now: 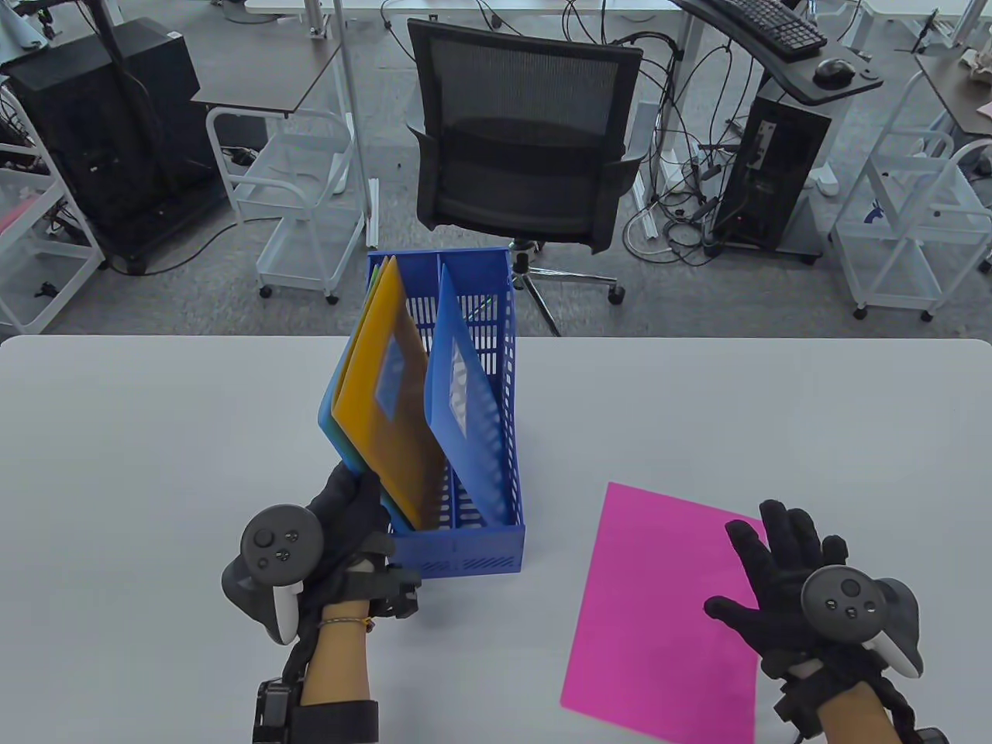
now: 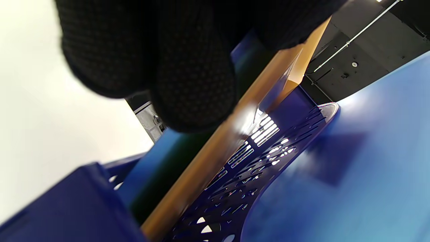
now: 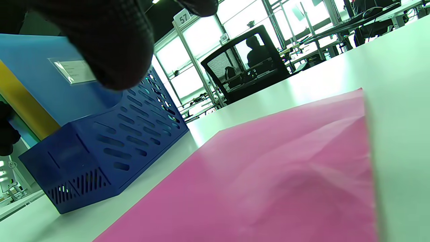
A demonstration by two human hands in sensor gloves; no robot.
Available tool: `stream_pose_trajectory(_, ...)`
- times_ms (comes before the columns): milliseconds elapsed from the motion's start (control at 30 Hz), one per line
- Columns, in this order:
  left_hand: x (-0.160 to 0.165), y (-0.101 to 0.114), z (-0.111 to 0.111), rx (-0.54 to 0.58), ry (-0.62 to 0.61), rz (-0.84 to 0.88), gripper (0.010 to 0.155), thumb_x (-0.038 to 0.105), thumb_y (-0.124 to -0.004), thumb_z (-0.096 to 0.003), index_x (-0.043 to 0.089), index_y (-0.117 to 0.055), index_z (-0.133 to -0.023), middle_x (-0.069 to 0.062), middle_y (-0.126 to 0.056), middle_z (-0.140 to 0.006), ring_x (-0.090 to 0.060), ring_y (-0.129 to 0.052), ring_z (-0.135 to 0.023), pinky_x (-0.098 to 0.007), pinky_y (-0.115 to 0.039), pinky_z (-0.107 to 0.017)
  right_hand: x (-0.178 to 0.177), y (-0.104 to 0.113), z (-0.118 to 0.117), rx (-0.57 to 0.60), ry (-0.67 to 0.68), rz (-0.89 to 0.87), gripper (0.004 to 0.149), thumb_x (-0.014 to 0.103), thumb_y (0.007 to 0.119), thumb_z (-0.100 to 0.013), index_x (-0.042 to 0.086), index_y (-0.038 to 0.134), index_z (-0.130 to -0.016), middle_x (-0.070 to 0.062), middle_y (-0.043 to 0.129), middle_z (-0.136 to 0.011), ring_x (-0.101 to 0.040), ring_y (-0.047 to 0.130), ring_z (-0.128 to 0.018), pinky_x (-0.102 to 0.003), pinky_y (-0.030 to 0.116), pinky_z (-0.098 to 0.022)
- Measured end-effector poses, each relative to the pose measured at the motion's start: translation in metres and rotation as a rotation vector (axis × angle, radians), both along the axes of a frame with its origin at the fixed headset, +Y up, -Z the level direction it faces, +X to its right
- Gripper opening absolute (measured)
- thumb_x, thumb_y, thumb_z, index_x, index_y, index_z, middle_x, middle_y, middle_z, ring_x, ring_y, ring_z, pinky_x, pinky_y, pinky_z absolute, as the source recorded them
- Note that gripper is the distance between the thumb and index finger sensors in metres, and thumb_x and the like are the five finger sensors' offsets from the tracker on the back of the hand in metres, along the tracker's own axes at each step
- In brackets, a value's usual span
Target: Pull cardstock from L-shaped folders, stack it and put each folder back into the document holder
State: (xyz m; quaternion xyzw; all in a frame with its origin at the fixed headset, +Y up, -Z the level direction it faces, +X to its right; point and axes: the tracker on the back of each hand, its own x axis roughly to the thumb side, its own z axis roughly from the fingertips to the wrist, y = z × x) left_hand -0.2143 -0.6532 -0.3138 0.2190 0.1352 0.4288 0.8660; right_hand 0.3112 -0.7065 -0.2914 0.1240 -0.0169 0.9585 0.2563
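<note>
Table view: pink cardstock (image 1: 659,612) near table (image 1: 155,465) edge.

Document holder (image 1: 465,542): stood near the table's (image 1: 155,465) middle, lengthwise front to back. Left compartment: a bundle of folders (image 1: 380,403) leaning left, overhanging the holder's left wall; left hand (image 1: 341,527) at the bundle's near lower edge, just left of the holder's front corner. Right compartment: a single folder (image 1: 461,403) leaning against the divider. Cardstock sheet (image 1: 659,612): lay flat on the table, right of the holder and apart from it; right hand (image 1: 798,573) over its right edge. Office chair (image 1: 527,147): behind the table, beyond the holder.
</note>
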Motion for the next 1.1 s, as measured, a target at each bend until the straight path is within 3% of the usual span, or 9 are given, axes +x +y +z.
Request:
stream_pose_trajectory(533,-0.014,0.016,0.025,0.182,0.023,-0.040,0.043,0.038,-0.084,-0.0511,0.012,-0.089,-0.085,-0.013,-0.106,-0.070,-0.015,-0.123,-0.036,-0.040,-0.104,-0.033,-0.004,0.002,0.002,0.021,0.007,0.069,0.087,0.054,0.090,-0.042,0.025,0.040,-0.108,-0.018,0.013,-0.118,-0.045,0.006,-0.103,-0.071,0.000,-0.063)
stream_pose_trajectory(1100,-0.043,0.075,0.079,0.490,0.076,0.012,0.043,0.036,-0.083,-0.0523,0.010,-0.086,-0.086,-0.013,-0.105,-0.069,-0.012,-0.124,-0.039,-0.037,-0.106,-0.034,-0.009,0.000,0.004,0.035,0.017,0.113,0.086,0.052,0.090,-0.042,0.024,0.042,-0.108,-0.018,0.014,-0.118,-0.045,0.007,-0.103,-0.071,0.000,-0.063)
